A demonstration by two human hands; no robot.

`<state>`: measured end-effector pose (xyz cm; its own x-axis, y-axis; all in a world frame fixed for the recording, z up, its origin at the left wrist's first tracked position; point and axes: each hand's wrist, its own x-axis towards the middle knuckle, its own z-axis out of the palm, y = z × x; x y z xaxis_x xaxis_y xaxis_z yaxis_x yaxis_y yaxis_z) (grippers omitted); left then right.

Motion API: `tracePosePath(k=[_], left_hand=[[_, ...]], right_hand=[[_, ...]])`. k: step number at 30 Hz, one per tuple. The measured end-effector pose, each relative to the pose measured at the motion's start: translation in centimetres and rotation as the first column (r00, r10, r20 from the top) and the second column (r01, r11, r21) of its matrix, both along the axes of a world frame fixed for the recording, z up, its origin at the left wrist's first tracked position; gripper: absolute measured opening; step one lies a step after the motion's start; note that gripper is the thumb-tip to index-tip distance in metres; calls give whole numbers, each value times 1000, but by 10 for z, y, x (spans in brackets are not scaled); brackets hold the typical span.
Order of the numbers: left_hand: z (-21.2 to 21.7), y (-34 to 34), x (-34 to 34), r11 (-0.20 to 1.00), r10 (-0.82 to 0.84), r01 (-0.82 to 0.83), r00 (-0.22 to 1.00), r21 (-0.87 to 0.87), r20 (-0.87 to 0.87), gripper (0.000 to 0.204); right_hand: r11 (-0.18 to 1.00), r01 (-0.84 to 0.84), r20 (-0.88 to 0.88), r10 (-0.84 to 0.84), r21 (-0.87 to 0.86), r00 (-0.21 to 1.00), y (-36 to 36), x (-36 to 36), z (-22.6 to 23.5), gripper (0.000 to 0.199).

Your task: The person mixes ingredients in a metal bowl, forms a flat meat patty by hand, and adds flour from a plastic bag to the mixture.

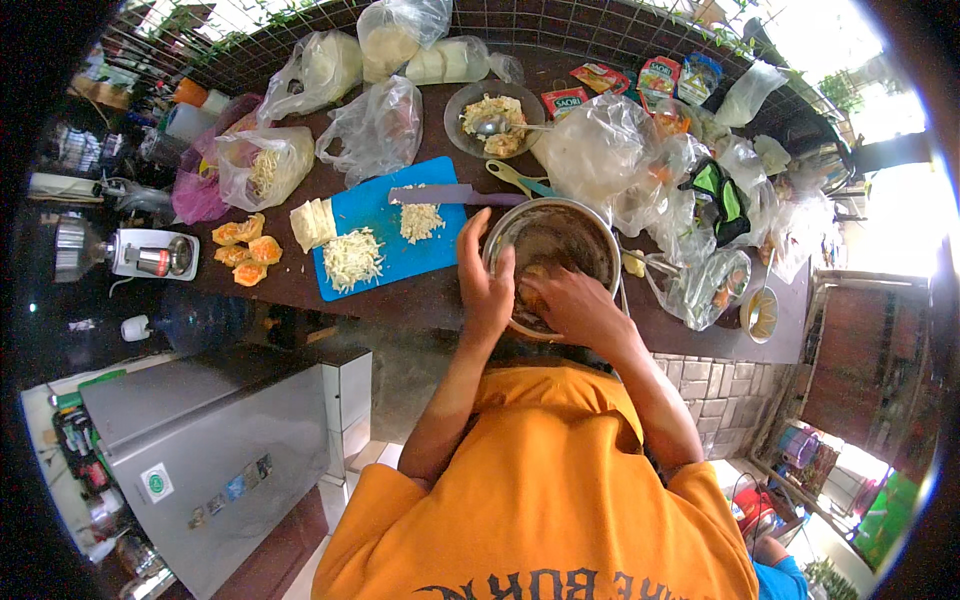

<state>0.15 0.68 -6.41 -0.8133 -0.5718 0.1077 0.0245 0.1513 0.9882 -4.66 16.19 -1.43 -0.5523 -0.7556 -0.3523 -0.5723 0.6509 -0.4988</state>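
Observation:
A deep metal bowl with brown smears inside stands at the table's near edge in front of me. My left hand grips its left side, thumb over the rim and fingers along the outside. Down inside the bowl, my right hand has its fingers curled around a small orange-brown piece, partly hidden by the hand. Left of the bowl lies a blue cutting board with shredded white vegetable, chopped pale bits and a purple knife. Orange-brown filled pieces sit further left.
A glass bowl of food with a spoon stands behind. Plastic bags crowd the right side, beside a green-black item and a small cup. A kitchen scale is far left, a grey fridge below it.

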Motion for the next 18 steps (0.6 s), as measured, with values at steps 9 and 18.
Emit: tracePosePath(k=[9,18], left_hand=[[10,27,7,995,92,-89,992,50,-84,38],[4,12,8,957,-19,27,999,288,-32,38]], right_hand=[[869,291,218,-219,-401,951,-6,2,-17,24],[804,418,257,-337,-423,906,-1,-10,20,36]])
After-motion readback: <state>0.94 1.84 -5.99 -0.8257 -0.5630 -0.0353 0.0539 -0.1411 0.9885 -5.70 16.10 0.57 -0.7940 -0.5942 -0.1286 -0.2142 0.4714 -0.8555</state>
